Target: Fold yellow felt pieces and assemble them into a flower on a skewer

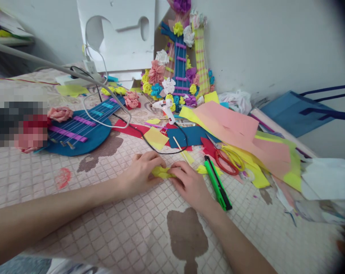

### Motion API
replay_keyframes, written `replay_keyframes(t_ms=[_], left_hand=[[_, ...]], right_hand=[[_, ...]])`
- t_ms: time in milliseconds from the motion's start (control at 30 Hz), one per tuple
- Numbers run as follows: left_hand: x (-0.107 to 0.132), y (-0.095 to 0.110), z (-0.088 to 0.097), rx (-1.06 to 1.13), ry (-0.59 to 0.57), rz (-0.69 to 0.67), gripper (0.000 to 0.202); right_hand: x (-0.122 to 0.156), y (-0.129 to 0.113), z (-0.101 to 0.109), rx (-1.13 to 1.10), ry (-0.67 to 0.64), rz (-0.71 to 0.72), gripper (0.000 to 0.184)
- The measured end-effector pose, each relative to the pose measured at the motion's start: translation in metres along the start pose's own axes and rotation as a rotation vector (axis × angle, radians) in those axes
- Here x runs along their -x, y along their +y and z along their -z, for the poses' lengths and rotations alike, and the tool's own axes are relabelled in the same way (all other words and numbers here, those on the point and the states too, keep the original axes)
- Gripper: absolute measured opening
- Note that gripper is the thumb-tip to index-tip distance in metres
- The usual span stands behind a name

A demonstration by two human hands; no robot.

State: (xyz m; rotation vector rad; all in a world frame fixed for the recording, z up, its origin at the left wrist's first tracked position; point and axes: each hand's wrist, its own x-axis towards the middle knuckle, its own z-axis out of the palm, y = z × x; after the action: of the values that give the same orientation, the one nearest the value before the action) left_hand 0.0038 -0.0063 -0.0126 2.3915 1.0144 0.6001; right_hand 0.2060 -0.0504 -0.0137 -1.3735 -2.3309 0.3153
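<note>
Between my two hands is a piece of yellow crepe paper [162,173], low over the quilted table cover [126,224]. The fingers of my left hand [142,171] are closed on its left end. My right hand [191,184] pinches the other end, and the fingers partly cover the paper. Just right of my right hand lies a green box cutter [217,182]. Beyond it are red-handled scissors [226,161] beside a yellow-handled pair [234,155]. A small yellow scrap [201,169] sits by the cutter.
A white glue gun [166,108] stands behind my hands, its black cord [149,142] looping forward. At left is a blue paper guitar [83,137] with flowers; decorated guitars [180,64] lean at the back. Pink and yellow sheets [232,125] pile at right. A white cable [126,121] arches over the guitar.
</note>
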Motion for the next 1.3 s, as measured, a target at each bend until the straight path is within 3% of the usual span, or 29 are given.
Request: replay_keyframes(t_ms=[200,467,633,767,1133,1300], left_hand=[[0.0,0.002,0.003,0.015,-0.011,0.002,0.009],[-0.001,0.0,0.0,0.001,-0.013,-0.007,0.004],[0.0,0.0,0.0,-0.016,-0.003,-0.001,0.012],[-0.001,-0.001,0.0,-0.027,0.008,-0.024,0.005],[-0.007,-0.01,0.002,0.033,0.048,0.024,0.012],[-0.01,-0.012,0.002,0.029,0.044,0.044,0.013]], right_hand=[[0.0,-0.001,0.001,-0.041,0.018,-0.033,0.018],[-0.001,-0.001,0.001,-0.029,0.003,-0.008,0.015],[-0.002,0.001,-0.002,0.013,0.018,0.005,0.013],[-0.001,0.001,-0.003,0.003,0.033,0.0,0.015],[-0.009,0.0,-0.002,-0.077,0.091,-0.201,0.01],[-0.012,0.002,-0.003,-0.073,0.088,-0.215,0.011]])
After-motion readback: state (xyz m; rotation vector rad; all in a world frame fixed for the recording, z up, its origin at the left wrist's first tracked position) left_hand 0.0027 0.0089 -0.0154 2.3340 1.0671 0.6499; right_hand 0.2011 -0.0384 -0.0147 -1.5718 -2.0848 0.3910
